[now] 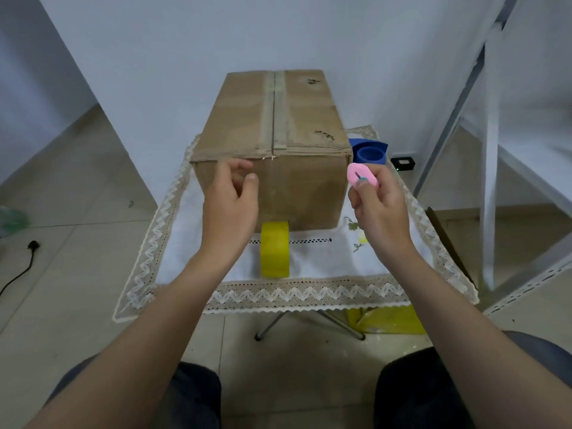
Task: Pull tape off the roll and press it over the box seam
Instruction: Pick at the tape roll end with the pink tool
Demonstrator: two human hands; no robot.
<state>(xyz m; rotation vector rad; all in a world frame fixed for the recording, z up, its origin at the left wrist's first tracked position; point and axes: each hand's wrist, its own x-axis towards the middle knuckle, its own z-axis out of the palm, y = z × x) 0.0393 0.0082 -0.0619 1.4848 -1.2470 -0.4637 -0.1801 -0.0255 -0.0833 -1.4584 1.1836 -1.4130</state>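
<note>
A brown cardboard box (pixel 297 119) stands on a small table, its top seam (pixel 274 113) running away from me under a strip of clear tape. A yellow tape roll (pixel 275 249) stands on edge against the box's near face. My left hand (pixel 230 199) hovers in front of that face, fingers loosely curled with thumb and forefinger close together; I cannot see anything in it. My right hand (pixel 379 205) is to the right of the box and pinches a small pink oval cutter (pixel 361 175).
A white lace-edged cloth (pixel 309 292) covers the folding table. A blue holder (pixel 370 153) sits behind the box's right corner, a black device (pixel 402 162) beyond it. A white metal shelf frame (pixel 492 181) stands at right. A black cable (pixel 21 267) lies on the floor at left.
</note>
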